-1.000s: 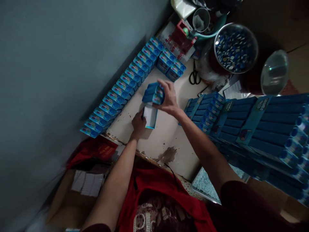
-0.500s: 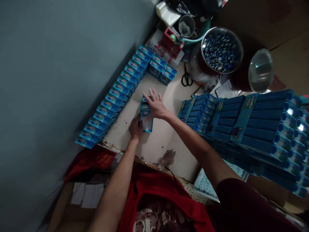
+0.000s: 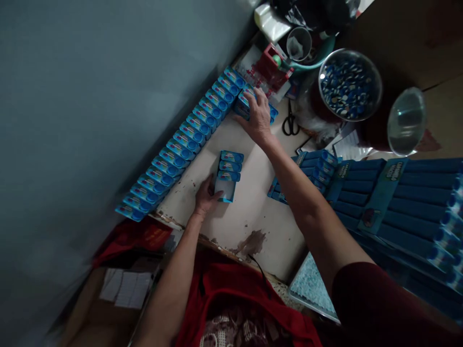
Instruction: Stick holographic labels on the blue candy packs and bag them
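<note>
My left hand (image 3: 207, 196) grips the near left side of a small open box (image 3: 226, 190), its thumb over the edge. Three blue packs (image 3: 230, 166) stand side by side in the far part of the box, and its white bottom shows at the near end. Farther back, my right hand (image 3: 257, 115) reaches over a small group of blue packs (image 3: 243, 103), fingers and thumb spread. It partly hides them, and I cannot see a firm hold. A long row of the same packs (image 3: 181, 144) lines the wall to the left.
Stacked blue boxes (image 3: 412, 202) stand along the right. Scissors (image 3: 290, 123), a red tape dispenser (image 3: 273, 65), a steel pot of blue and white discs (image 3: 350, 84) and a clear bowl (image 3: 407, 120) are at the back. A tray of pale blue pieces (image 3: 313, 284) sits below the table edge.
My right hand set the group of three packs into the box, let go, and moved away to the packs at the back. My left hand has stayed on the box.
</note>
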Tool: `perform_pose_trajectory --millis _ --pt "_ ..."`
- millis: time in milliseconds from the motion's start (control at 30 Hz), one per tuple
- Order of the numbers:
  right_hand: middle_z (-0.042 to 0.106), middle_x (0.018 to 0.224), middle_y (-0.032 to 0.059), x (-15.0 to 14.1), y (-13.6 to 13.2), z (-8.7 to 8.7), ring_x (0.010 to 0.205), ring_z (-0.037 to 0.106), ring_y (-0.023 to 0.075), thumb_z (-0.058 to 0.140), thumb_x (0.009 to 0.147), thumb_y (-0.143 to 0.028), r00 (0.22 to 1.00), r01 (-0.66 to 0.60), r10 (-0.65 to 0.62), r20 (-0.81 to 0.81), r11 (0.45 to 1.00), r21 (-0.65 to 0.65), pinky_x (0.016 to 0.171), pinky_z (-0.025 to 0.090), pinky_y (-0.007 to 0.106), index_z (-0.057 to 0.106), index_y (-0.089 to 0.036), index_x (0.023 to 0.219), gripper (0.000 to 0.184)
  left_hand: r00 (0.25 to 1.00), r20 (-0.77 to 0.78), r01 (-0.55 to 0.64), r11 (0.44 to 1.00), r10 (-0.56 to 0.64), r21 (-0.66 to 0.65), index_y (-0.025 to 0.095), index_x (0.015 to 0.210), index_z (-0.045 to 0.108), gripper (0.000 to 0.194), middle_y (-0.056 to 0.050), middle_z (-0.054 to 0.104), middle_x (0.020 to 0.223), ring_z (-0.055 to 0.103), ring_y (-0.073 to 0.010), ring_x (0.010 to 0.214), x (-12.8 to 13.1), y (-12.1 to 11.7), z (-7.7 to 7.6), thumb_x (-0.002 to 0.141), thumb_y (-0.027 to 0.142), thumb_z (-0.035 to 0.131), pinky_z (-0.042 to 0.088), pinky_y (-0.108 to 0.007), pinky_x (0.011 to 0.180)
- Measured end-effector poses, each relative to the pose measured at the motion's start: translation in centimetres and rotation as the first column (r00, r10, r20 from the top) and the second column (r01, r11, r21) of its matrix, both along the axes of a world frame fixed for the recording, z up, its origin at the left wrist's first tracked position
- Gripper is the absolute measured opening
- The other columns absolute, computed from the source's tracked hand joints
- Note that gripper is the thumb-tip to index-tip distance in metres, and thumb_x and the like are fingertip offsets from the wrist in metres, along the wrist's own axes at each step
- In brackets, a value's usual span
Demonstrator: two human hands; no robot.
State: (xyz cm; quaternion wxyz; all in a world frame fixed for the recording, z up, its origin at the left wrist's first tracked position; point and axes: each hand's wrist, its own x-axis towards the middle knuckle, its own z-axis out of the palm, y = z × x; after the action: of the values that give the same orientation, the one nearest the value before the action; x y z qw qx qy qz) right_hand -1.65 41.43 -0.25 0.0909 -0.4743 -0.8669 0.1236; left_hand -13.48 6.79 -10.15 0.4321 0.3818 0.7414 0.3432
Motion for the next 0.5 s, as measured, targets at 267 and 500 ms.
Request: perform_pose_trajectory --millis 267,500 --pt "0.053 0.164 0.0173 -6.1 -3.0 -0.1 0.156 0.046 0.0419 0.05 0.101 -0.081 0.952 -0.179 0.17 -0.255 0.984 -0.012 0.126 0.039 0.07 0.059 -0.024 0.154 0.079 0.868 -0.423 -0.269 0.962 0.26 0.041 0.019 0.132 0.074 0.038 -0.016 0.073 0.116 0.07 -0.0299 0.114 -3.3 -6.7 6.3 0.106 0.042 0.059 0.052 -0.048 0.113" --pt "0.076 0.103 0.0101 -5.9 -19.5 3.7 0.093 0.073 0.0287 0.057 0.103 -0.064 0.857 -0.157 0.037 -0.514 0.969 -0.192 0.091 0.06 0.049 0.076 -0.03 0.122 0.043 0.691 -0.544 -0.546 0.837 0.476 0.039 0.016 0.162 0.038 0.12 -0.025 0.055 0.155 0.06 -0.0359 0.142 -13.4 -16.3 8.4 0.066 0.047 0.103 0.052 -0.05 0.119"
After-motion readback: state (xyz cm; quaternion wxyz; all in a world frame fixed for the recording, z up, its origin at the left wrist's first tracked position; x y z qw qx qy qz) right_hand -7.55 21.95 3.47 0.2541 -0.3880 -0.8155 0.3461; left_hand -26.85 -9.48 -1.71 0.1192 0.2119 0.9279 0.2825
